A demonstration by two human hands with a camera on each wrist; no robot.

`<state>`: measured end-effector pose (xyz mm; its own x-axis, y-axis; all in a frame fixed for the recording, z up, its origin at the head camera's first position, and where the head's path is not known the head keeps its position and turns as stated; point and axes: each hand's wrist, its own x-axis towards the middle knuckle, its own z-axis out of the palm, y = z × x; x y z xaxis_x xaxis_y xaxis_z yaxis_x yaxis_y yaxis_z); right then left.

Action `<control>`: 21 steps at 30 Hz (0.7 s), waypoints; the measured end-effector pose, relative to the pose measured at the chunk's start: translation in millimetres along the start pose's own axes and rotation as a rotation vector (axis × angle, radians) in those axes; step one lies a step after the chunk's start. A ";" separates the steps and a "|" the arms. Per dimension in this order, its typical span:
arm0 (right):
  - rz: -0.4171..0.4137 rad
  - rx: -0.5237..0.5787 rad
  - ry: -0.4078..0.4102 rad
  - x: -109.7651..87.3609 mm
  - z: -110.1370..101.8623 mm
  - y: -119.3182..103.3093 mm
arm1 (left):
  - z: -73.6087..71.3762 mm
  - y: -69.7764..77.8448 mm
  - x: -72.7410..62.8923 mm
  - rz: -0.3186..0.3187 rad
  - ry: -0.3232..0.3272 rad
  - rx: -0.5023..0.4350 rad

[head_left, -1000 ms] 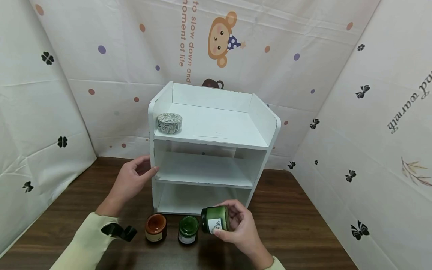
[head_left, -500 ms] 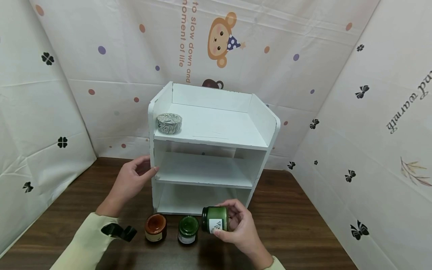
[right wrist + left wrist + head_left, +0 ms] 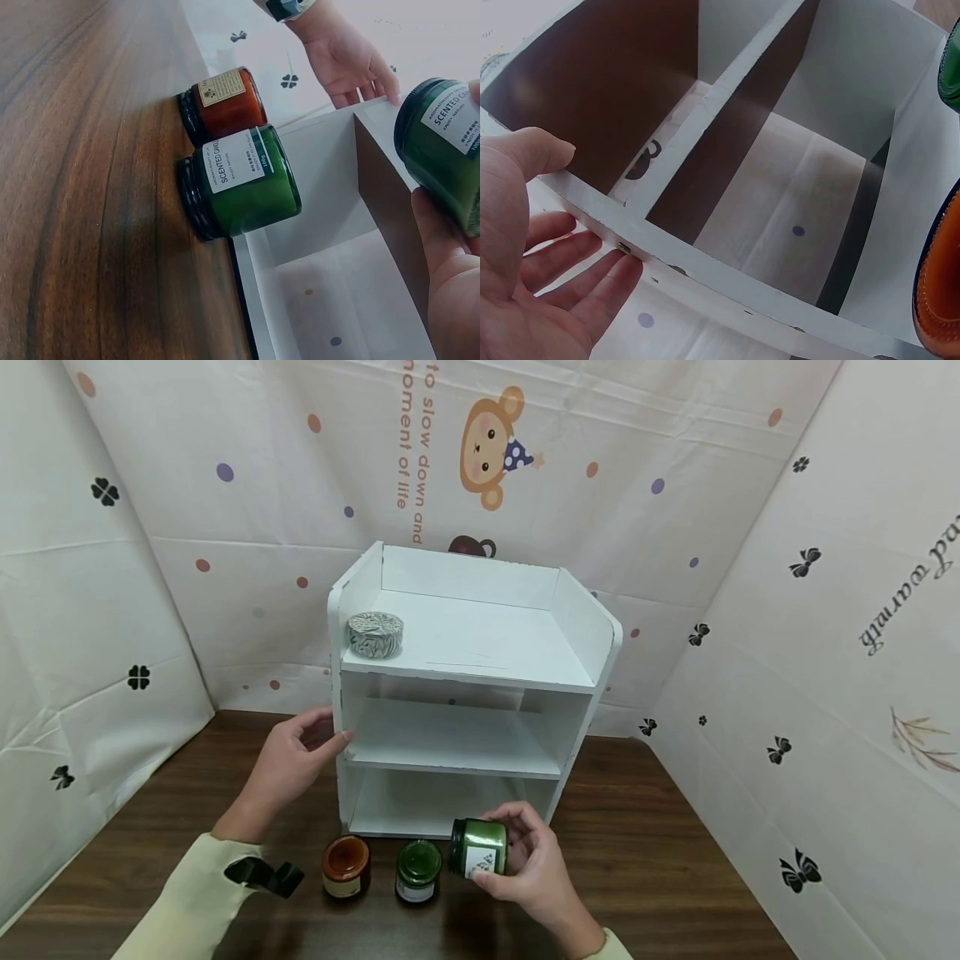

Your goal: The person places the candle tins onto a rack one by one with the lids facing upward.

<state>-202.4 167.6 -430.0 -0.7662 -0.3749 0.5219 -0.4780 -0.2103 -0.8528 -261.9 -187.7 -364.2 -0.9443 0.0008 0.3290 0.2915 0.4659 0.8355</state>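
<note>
Held green jar [image 3: 483, 839] is grasped by the right hand [image 3: 536, 864], fingers and thumb curled round its base end. It is held on its side, raised off the table [image 3: 660, 852], before the white shelf unit [image 3: 480, 643] and just right of a second green jar [image 3: 417, 870]. The unit's left panel is pinched by the left hand [image 3: 292, 758], thumb at the front edge, fingers outside.

Handling, as judged: smooth glass could slip, so a firm, even squeeze is advised. The dark end [image 3: 457, 846] should be guided clear of the second green jar, lest glass be knocked on glass. Any turning is best done slowly, from the wrist. Tightness of the lid cannot be told; no weight should be trusted to it. On the panel, light pressure seems enough.

Appearance: short, cylindrical, glossy; green body seen brightest near the base, dark end pointed leftward in the head view. White label [image 3: 480, 861] is met by the thumb at its lower edge; "SCENTED" is legible from the right wrist. Contents cannot be made out. A similar build is shown by the orange jar [image 3: 346, 866], stood dark end down.
</note>
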 end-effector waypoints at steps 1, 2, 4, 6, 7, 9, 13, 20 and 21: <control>-0.001 0.001 0.002 0.1 0.3 0.1 | 0.0 0.1 0.0 0.000 0.000 0.000; -0.002 0.001 0.004 0.1 0.5 0.2 | 0.1 0.2 0.0 0.000 0.000 0.001; -0.003 -0.001 0.008 0.3 0.9 0.2 | 0.0 0.3 0.0 0.000 0.003 0.000; -0.002 -0.001 0.009 0.5 1.1 0.1 | 0.0 0.2 -0.1 0.000 0.004 0.000; -0.002 -0.001 0.009 0.6 1.1 0.0 | 0.0 0.2 -0.1 0.000 0.005 -0.001; 0.002 -0.001 0.009 0.7 1.2 -0.1 | 0.1 0.0 -0.1 0.001 0.007 -0.001; 0.007 0.004 0.005 0.7 1.3 -0.2 | 0.2 0.1 0.0 0.001 0.005 -0.004; 0.061 -0.010 0.018 0.4 2.5 -3.3 | -0.1 0.5 -0.6 -0.011 -0.001 -0.009; 0.073 -0.011 0.020 0.5 2.8 -3.8 | 0.0 0.5 -0.5 -0.011 -0.002 -0.009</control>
<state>-199.8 165.8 -426.6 -0.8075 -0.3706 0.4589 -0.4255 -0.1728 -0.8883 -261.3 -187.4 -364.0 -0.9479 -0.0029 0.3187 0.2821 0.4575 0.8433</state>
